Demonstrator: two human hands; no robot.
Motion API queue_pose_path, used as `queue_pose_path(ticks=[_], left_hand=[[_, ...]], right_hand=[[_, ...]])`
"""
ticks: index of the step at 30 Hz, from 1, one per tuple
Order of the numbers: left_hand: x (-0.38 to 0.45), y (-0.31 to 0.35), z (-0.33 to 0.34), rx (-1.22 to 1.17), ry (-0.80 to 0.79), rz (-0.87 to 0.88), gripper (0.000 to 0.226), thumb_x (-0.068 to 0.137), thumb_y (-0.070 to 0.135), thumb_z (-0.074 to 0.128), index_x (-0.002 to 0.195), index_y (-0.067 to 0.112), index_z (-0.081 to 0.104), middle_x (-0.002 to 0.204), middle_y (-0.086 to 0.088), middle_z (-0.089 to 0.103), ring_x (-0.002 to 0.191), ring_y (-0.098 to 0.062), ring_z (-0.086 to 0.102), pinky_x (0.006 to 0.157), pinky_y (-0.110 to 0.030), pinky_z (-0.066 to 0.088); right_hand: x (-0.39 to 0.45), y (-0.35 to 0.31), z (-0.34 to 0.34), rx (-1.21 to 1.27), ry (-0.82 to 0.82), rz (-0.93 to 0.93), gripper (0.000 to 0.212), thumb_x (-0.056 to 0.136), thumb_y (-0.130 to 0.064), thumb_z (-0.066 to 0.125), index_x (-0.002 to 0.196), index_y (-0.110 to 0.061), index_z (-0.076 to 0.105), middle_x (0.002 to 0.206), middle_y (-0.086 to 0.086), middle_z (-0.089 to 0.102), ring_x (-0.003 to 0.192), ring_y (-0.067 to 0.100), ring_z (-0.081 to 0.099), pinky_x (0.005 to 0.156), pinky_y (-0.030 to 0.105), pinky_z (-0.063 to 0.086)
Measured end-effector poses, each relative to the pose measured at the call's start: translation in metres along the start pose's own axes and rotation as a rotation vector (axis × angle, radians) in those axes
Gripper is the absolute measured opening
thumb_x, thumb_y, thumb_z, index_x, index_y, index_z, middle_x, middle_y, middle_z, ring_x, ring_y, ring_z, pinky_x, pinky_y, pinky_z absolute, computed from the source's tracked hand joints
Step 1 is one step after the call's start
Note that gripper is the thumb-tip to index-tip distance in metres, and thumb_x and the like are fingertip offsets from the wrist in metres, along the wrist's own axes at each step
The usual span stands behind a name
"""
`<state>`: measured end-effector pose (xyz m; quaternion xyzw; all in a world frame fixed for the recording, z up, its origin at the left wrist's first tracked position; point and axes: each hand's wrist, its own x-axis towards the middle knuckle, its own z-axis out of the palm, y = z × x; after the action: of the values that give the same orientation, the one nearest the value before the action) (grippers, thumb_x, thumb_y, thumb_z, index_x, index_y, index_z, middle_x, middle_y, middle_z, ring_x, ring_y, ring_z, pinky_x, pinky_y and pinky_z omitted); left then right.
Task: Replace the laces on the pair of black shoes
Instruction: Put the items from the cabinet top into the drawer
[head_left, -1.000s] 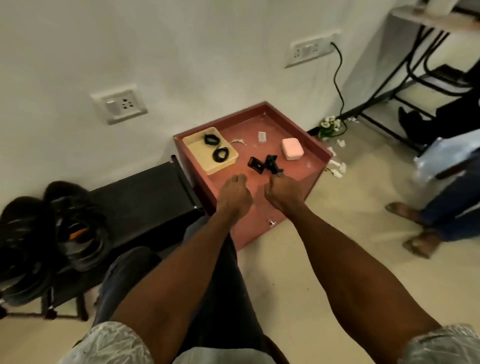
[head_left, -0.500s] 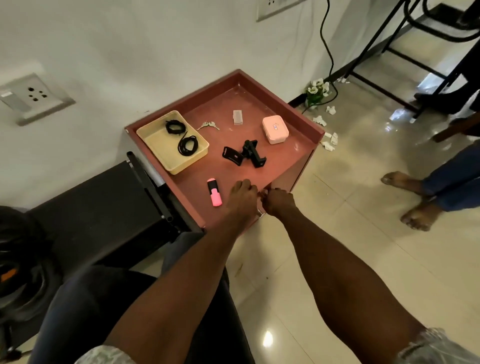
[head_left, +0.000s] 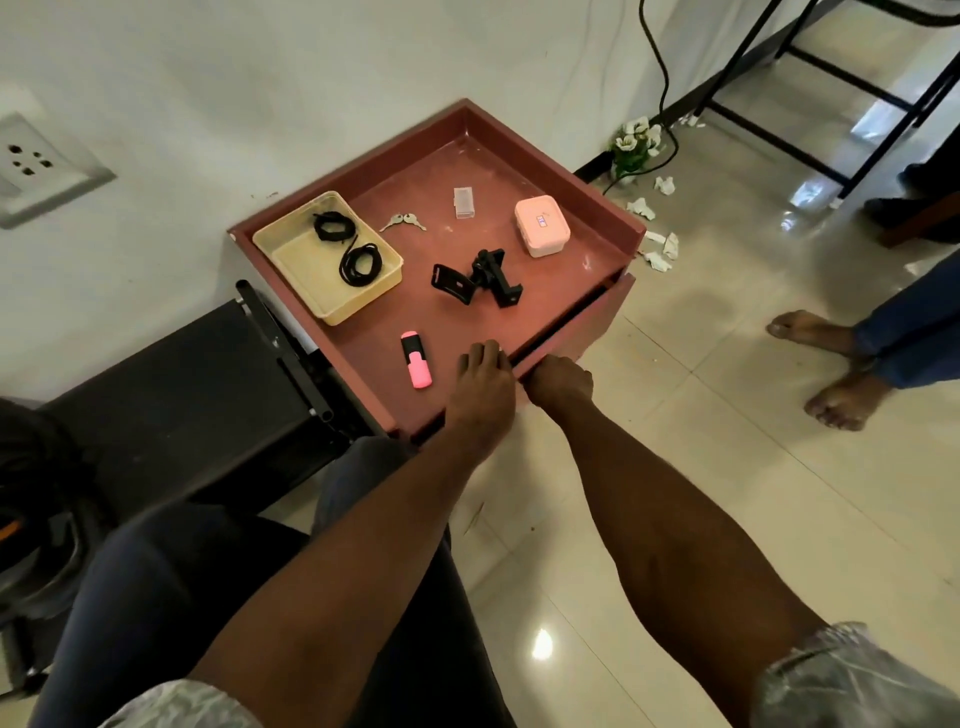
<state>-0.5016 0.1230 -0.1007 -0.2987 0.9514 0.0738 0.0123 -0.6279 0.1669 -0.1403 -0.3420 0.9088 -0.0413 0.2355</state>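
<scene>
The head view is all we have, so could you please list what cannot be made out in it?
- Drawer contents: only a dark slit shows beneath the cabinet top.
- Right hand fingers: curled over the drawer edge, hidden behind it.
- Black shoes: none identifiable; dark shapes at the left edge are cut off.
- Pink case label: too small.

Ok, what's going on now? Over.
Left hand flat on cabinet top. Right hand grips drawer front, drawer cracked open. Black laces wait coiled in tray. No shoes visible.
</scene>
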Motion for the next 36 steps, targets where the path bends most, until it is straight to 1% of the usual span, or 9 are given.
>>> queue_pose_path(ticks=[7, 12, 19, 21, 24, 27, 29, 32, 36], left_hand=[[-0.025, 0.028, 0.006, 0.068, -0.027, 0.033, 0.042, 0.095, 0.018, 0.044, 0.135, 0.004, 0.045, 0.140, -0.020, 0.038, 0.130, -0.035, 0.037, 0.111, -0.044, 0.031], [-0.043, 0.063, 0.009, -0.033, -0.251, 0.206, 0.030, 0.087, 0.010, 0.050, 0.112, 0.004, 0.065, 0.117, -0.014, 0.060, 0.111, -0.031, 0.056, 0.095, -0.040, 0.045], [-0.063, 0.080, 0.017, -0.112, -0.367, 0.181, 0.019, 0.089, 0.011, 0.053, 0.102, 0.006, 0.067, 0.103, -0.010, 0.064, 0.094, -0.029, 0.063, 0.086, -0.040, 0.055], [-0.058, 0.074, 0.015, -0.141, -0.346, 0.166, 0.021, 0.088, 0.015, 0.050, 0.101, 0.009, 0.065, 0.105, -0.009, 0.063, 0.099, -0.029, 0.062, 0.086, -0.039, 0.053], [-0.046, 0.063, 0.005, -0.188, -0.219, 0.111, 0.028, 0.088, 0.016, 0.045, 0.109, 0.008, 0.061, 0.108, -0.013, 0.063, 0.104, -0.034, 0.062, 0.089, -0.041, 0.051], [-0.035, 0.046, -0.021, -0.196, 0.073, 0.039, 0.035, 0.093, 0.018, 0.044, 0.122, 0.003, 0.057, 0.118, -0.017, 0.060, 0.110, -0.032, 0.057, 0.096, -0.041, 0.045], [-0.023, 0.024, -0.038, -0.239, 0.160, -0.070, 0.039, 0.091, 0.028, 0.040, 0.118, 0.004, 0.055, 0.117, -0.014, 0.056, 0.108, -0.029, 0.051, 0.097, -0.040, 0.042], [-0.007, -0.014, -0.055, -0.311, 0.265, -0.377, 0.034, 0.083, 0.013, 0.053, 0.116, 0.005, 0.053, 0.118, -0.014, 0.055, 0.109, -0.030, 0.050, 0.096, -0.039, 0.039], [0.003, -0.068, -0.059, -0.305, 0.131, -0.607, 0.043, 0.087, 0.023, 0.054, 0.124, 0.002, 0.049, 0.126, -0.017, 0.055, 0.116, -0.034, 0.054, 0.097, -0.043, 0.041]], right_hand=[[-0.061, 0.081, 0.007, 0.129, -0.066, 0.182, 0.034, 0.095, -0.034, 0.051, 0.117, -0.012, 0.063, 0.116, 0.011, 0.066, 0.105, 0.035, 0.063, 0.093, 0.043, 0.051], [-0.106, 0.123, 0.016, 0.151, -0.072, 0.281, 0.026, 0.096, -0.025, 0.052, 0.114, -0.009, 0.062, 0.117, 0.011, 0.065, 0.106, 0.033, 0.063, 0.083, 0.036, 0.048], [-0.134, 0.144, 0.022, 0.259, -0.053, 0.400, 0.020, 0.093, -0.017, 0.052, 0.108, -0.011, 0.064, 0.109, 0.008, 0.066, 0.102, 0.032, 0.064, 0.076, 0.031, 0.044], [-0.134, 0.147, 0.020, 0.459, 0.075, 0.527, 0.016, 0.085, -0.015, 0.057, 0.097, -0.008, 0.065, 0.095, 0.010, 0.065, 0.091, 0.034, 0.064, 0.073, 0.031, 0.045], [-0.128, 0.137, 0.000, 0.695, 0.485, 0.659, 0.014, 0.080, -0.011, 0.058, 0.091, -0.003, 0.062, 0.090, 0.012, 0.065, 0.085, 0.034, 0.064, 0.075, 0.037, 0.054], [-0.100, 0.109, -0.027, 0.539, 0.676, 0.436, 0.023, 0.083, -0.018, 0.067, 0.103, -0.008, 0.063, 0.105, 0.012, 0.064, 0.096, 0.032, 0.061, 0.086, 0.043, 0.054], [-0.077, 0.074, -0.041, 0.369, 0.600, 0.184, 0.036, 0.080, -0.021, 0.070, 0.113, -0.010, 0.063, 0.115, 0.011, 0.061, 0.105, 0.030, 0.057, 0.091, 0.041, 0.050], [-0.053, 0.011, -0.060, 0.315, 0.516, -0.120, 0.034, 0.088, -0.014, 0.057, 0.121, -0.006, 0.063, 0.120, 0.014, 0.059, 0.109, 0.031, 0.054, 0.094, 0.043, 0.047], [-0.029, -0.069, -0.076, 0.068, 0.527, -0.427, 0.046, 0.088, -0.016, 0.058, 0.133, -0.007, 0.055, 0.128, 0.019, 0.052, 0.114, 0.038, 0.050, 0.098, 0.046, 0.040]])
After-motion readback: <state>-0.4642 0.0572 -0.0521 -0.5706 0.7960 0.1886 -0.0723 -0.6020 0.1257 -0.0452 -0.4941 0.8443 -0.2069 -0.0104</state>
